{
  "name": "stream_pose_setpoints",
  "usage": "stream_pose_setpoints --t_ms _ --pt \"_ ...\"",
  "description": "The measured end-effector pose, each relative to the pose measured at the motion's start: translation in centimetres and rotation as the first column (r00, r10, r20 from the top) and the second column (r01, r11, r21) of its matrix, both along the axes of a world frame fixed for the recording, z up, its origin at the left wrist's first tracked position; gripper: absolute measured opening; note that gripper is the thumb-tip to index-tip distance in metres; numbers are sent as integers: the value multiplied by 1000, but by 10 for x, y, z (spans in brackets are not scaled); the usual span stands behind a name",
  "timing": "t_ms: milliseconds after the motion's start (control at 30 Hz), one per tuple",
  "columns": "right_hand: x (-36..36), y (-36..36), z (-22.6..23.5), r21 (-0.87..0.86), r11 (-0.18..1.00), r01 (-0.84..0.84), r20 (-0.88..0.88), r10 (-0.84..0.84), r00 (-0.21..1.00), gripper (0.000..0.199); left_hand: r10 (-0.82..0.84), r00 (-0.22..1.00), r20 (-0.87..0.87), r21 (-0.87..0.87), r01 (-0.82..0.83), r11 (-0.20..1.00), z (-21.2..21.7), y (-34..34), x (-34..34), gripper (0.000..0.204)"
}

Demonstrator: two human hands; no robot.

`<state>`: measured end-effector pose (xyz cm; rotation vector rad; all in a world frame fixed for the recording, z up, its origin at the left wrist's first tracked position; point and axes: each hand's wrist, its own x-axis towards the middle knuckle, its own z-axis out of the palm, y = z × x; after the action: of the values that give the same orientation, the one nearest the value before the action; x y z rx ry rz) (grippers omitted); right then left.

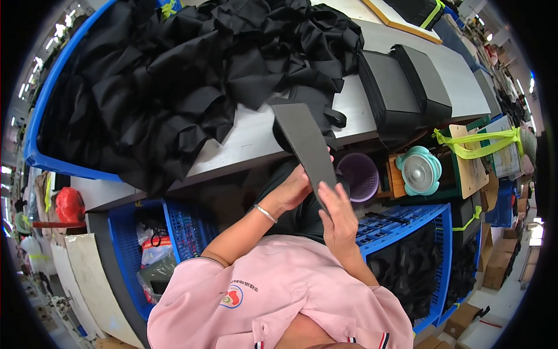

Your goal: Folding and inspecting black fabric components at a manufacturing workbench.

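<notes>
A long dark grey panel (311, 139) with black fabric along its edge stands tilted in front of me, over my lap. My left hand (295, 185) is closed on its lower left side, with some fingers hidden behind it. A silvery bangle circles that wrist. Against the panel's lower right part lies my right hand (339, 214), its fingers stretched out and its thumb apart. Just beyond the panel, a black fabric piece with a small loop (335, 118) hangs over the table edge.
Crumpled black fabric (174, 75) heaps over a blue crate (70, 164) and the grey table (250, 136). Stacked grey-black panels (392, 87) sit at right. A purple bin (358, 177), teal fan (419, 170) and blue crates (444, 232) are near my right side; another blue crate (125, 244) stands left.
</notes>
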<state>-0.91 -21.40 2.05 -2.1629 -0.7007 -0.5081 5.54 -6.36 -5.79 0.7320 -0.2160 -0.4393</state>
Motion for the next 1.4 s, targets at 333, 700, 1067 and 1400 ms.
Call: stream_pose_setpoints --t_ms 333,700,1067,1400 --pt "-44 -9 -23 195 955 222 -621 -55 782 22 137 962 -236 -74 -158 985 34 24 -34 55" --pt "-23 1 -24 198 958 207 -717 -2 697 49 271 961 61 283 -277 918 15 16 -51 37" --pt "-7 -6 -46 69 953 294 -599 -196 776 45 220 541 812 556 -831 -8 -6 46 56 38" --pt "80 5 -86 82 988 130 -124 -120 985 10 -139 479 867 469 -687 556 50 2 4 37"
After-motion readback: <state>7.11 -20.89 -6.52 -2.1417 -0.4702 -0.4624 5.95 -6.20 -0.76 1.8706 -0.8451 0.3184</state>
